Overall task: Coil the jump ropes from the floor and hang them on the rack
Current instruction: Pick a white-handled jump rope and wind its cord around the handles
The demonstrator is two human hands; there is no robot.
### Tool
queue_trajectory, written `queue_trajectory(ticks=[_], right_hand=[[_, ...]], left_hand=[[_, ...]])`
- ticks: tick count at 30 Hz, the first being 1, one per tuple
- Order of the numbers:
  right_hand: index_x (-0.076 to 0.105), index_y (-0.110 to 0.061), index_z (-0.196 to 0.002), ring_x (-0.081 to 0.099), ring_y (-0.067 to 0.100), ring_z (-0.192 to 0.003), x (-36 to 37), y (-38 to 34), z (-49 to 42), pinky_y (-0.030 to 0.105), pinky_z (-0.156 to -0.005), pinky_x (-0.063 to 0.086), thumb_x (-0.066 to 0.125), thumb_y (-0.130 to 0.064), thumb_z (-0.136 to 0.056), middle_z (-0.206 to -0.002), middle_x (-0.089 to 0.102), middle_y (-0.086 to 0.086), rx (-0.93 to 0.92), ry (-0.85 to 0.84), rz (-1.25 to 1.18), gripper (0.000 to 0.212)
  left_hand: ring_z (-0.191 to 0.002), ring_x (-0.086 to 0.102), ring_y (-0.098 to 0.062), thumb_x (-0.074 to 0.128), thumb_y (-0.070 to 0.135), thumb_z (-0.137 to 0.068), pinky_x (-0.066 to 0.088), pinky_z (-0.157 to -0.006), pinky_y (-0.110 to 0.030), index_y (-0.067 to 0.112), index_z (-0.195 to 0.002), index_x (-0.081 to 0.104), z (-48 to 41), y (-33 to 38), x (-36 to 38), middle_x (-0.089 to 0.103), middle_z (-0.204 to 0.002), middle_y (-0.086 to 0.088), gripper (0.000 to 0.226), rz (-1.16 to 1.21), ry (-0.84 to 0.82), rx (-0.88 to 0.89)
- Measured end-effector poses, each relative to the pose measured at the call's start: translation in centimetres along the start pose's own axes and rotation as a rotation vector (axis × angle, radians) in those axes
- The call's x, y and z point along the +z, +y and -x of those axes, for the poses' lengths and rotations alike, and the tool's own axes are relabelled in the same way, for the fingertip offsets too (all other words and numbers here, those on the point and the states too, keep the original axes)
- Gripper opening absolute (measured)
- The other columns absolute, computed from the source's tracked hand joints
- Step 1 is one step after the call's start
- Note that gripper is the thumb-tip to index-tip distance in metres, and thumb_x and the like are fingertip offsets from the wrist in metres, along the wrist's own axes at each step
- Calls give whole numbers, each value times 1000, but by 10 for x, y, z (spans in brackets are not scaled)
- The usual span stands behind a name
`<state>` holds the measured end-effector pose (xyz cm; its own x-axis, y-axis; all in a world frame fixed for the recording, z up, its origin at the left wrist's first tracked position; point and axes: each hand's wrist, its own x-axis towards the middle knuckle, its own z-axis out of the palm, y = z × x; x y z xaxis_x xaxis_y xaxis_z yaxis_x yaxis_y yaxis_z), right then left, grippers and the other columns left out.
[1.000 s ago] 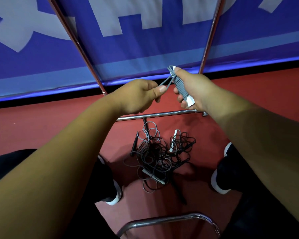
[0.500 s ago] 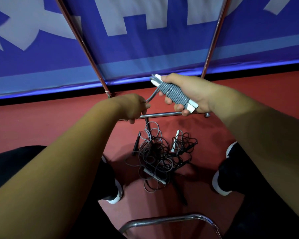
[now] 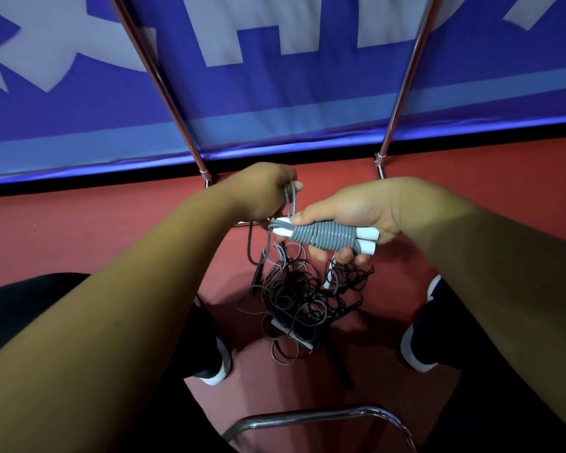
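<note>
Rope bundle (image 3: 321, 238) lies crosswise, gripped in our right hand (image 3: 356, 207); left hand (image 3: 258, 194) pinches the loop (image 3: 291, 204) above its left end.

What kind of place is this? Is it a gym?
Probably a gym or sports hall: there's a red sports floor, a big blue banner along the wall, and a tangle of jump ropes lying by a metal rack.

Arms reach forward; left hand (image 3: 262, 192) and right hand (image 3: 356, 210) (thumb on top) grip the jump rope (image 3: 324, 237)
</note>
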<state>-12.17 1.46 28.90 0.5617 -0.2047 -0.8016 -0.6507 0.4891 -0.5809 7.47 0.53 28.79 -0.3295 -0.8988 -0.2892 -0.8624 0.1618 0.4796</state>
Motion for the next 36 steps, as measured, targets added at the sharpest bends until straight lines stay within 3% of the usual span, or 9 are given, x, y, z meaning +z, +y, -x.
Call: queue_trajectory(ticks=[3,7,13,17,21,25,29,31,36], right_hand=[[61,-19,-140,53,17,-55,-5,3,-8,26,-49,46,60,-60,-101,-81,64,5,-22,174,-36,56],[58,-24,-131,55,15,-52,-15,5,-15,27,-51,51,58,-65,-101,-84,61,4,-111,466,-187,51],[64,-19,-118,63,15,-54,-19,-1,-13,35,-55,59,48,-71,-102,-89,68,4,-185,573,-364,58],[65,-22,-108,56,14,-51,-21,-5,-11,30,-54,53,51,-68,-102,-86,64,2,-211,624,-361,49],[68,-22,-116,53,16,-51,-20,-8,-8,29,-52,50,54,-64,-98,-82,63,2,-261,674,-345,47],[70,-32,-110,54,16,-50,-16,-10,-8,31,-53,51,57,-71,-96,-85,64,5,-366,677,-307,43],[72,-33,-110,55,18,-51,-14,-14,-3,32,-54,52,60,-76,-91,-84,66,6,-450,727,-253,49],[73,-36,-108,56,19,-53,-13,-15,0,32,-53,52,61,-75,-92,-81,65,4,-473,747,-258,44],[72,-30,-109,53,19,-51,-15,-17,5,31,-53,49,61,-72,-95,-82,63,6,-498,760,-313,45]], left_hand=[[-68,66,-18,54,26,-107,43,-59,-29,14,-92,61,2,2,-6,61,-71,9,21,-48,72,58],[-95,63,-35,51,36,-104,46,-70,-39,23,-103,65,1,-2,-19,69,-97,-5,20,-364,175,75],[-83,60,-34,52,62,-98,47,-69,-40,22,-99,65,4,-3,-18,67,-84,-4,43,-338,149,251],[-73,57,-28,44,59,-105,49,-66,-39,25,-82,55,6,0,-16,55,-66,5,43,-316,203,255],[-85,65,-14,56,43,-104,54,-88,-37,21,-88,76,2,2,-20,70,-85,5,33,-34,101,116],[-91,76,-23,54,20,-107,57,-100,-43,8,-93,69,8,12,-16,79,-99,-10,24,873,-153,-80],[-96,75,-30,37,39,-108,51,-104,-47,10,-99,62,9,12,-20,75,-82,-5,39,1309,-289,-147],[-103,74,-33,35,30,-109,51,-105,-51,9,-101,64,8,12,-22,65,-70,0,36,1400,-201,-145],[-65,55,-18,49,18,-103,57,-89,-45,17,-109,58,10,7,-17,41,-66,2,10,1236,-287,11]])
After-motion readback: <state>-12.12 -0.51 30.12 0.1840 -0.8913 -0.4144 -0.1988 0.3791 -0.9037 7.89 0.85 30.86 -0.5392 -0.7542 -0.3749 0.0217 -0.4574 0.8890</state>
